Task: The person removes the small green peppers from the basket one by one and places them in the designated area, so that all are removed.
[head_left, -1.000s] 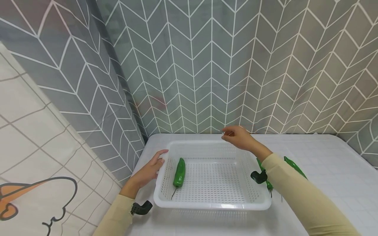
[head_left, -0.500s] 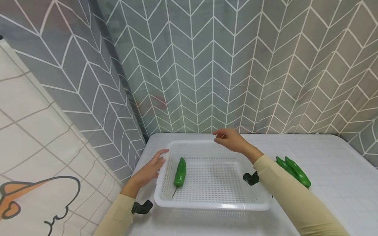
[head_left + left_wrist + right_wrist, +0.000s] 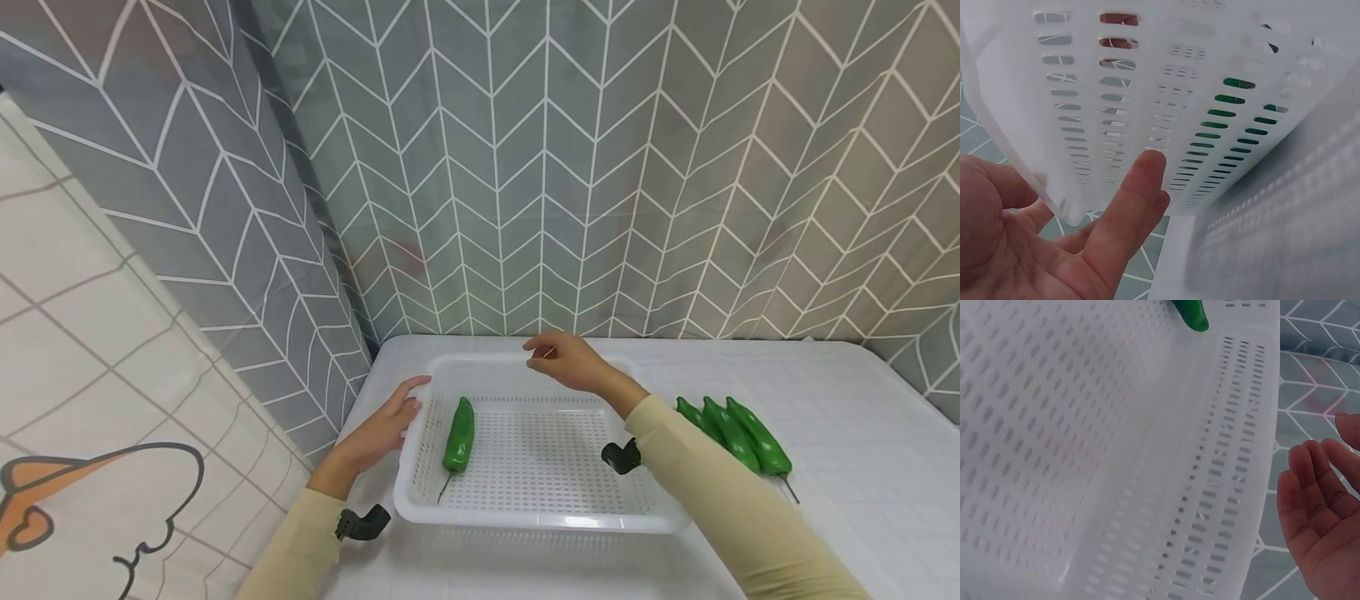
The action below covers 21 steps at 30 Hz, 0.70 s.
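A white perforated plastic basket (image 3: 540, 523) stands on the table, with one long green pepper (image 3: 459, 437) lying inside at its left. My left hand (image 3: 381, 432) holds the basket's left rim; the left wrist view shows a fingertip (image 3: 1147, 164) against the outer slotted wall. Over the far rim hovers my right hand (image 3: 566, 358), its fingers loosely bent and nothing in them. The right wrist view has that hand (image 3: 1325, 519) beside the rim, apart from it. Three more green peppers (image 3: 763, 437) lie side by side on the table, right of the basket, partly behind the right sleeve.
A white cloth (image 3: 862, 467) covers the table. Behind it hangs a grey curtain (image 3: 525, 208) with white chevron lines. A white checked sheet with a cartoon drawing (image 3: 105, 492) slopes along the left side. Each wrist carries a black camera mount (image 3: 621, 457).
My right hand has moved left along the basket's far rim, and its sleeve now uncovers more of the peppers on the right. The left hand and the basket stay put.
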Motion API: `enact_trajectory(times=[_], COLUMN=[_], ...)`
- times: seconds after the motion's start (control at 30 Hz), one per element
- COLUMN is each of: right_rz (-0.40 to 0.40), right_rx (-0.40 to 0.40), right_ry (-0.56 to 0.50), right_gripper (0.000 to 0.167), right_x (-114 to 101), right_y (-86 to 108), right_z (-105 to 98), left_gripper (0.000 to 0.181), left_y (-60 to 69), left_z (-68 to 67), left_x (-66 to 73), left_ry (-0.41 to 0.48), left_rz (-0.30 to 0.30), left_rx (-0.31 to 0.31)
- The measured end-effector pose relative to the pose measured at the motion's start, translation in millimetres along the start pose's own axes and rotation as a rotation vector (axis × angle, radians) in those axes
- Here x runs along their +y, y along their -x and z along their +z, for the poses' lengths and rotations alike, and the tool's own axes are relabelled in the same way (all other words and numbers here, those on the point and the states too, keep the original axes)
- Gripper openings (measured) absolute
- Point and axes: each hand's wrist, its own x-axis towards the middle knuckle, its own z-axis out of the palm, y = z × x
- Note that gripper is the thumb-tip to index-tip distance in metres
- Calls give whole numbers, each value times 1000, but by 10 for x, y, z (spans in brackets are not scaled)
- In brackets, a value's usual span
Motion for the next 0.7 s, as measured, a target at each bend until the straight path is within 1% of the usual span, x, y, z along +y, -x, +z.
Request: enact_trajectory(times=[0.13, 0.5, 0.7], right_rz=[6, 17, 39], right_rx=[-3, -54, -80], right_ry=[6, 10, 4], right_gripper=[30, 32, 31], right_x=[-5, -60, -98], right_y=[-35, -73, -103], right_z=[81, 244, 332], left_gripper=[52, 51, 52], left_y=[-1, -2, 10], left_z=[7, 14, 19], left_x=[14, 6, 11], left_ry=[-4, -11, -17], left_rz=[-5, -1, 6], left_rx=[5, 4, 5])
